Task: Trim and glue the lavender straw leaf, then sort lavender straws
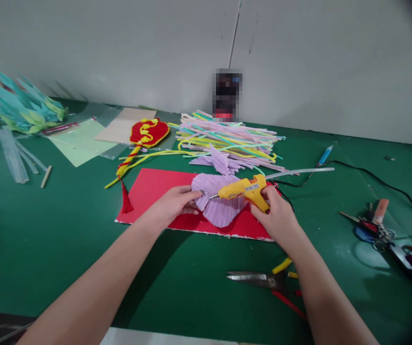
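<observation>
My right hand [276, 209] is wrapped round the handle of a yellow hot glue gun [244, 189]; a long clear glue stick [299, 172] sticks out of its back. The metal nozzle points left, at the middle of a ridged, fan-shaped lilac piece [223, 211] that looks made of pipe cleaners. With thumb and fingers my left hand [177, 205] pinches the left edge of this piece. Beneath both hands lies a red board [152, 184] with a ragged white front edge. Whether the nozzle touches the piece I cannot tell.
Behind the board are bundled coloured pipe cleaners [227, 139] and a red-yellow fan ornament [150, 133] with a tassel. Scissors [252, 277] lie in front, partly behind my right forearm. Keys [378, 230] and a black cord [378, 175] are at right, clear glue sticks [14, 158] at left.
</observation>
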Demonstrator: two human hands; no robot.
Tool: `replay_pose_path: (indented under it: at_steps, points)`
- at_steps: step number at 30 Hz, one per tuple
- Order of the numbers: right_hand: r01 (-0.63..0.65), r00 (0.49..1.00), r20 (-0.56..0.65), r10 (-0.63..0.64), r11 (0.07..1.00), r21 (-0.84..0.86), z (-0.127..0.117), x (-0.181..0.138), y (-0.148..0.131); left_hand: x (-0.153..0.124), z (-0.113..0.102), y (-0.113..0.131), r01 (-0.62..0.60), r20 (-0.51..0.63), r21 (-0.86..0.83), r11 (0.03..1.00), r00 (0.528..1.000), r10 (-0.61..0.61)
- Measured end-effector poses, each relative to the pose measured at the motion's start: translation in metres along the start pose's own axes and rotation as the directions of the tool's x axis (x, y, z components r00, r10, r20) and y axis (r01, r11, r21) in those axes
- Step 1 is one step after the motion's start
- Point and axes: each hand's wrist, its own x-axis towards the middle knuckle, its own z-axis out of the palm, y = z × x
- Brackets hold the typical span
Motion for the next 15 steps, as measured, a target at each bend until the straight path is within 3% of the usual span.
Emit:
replay_pose_path:
  at_steps: [15]
  points:
    - [-0.014, 1.0, -0.011, 0.014, 1.0, -0.014, 0.0014, 0.0003, 0.0009, -0.0007, 0.0009, 0.0007, -0.005, 0.007, -0.001, 1.0, 1.0, 0.005]
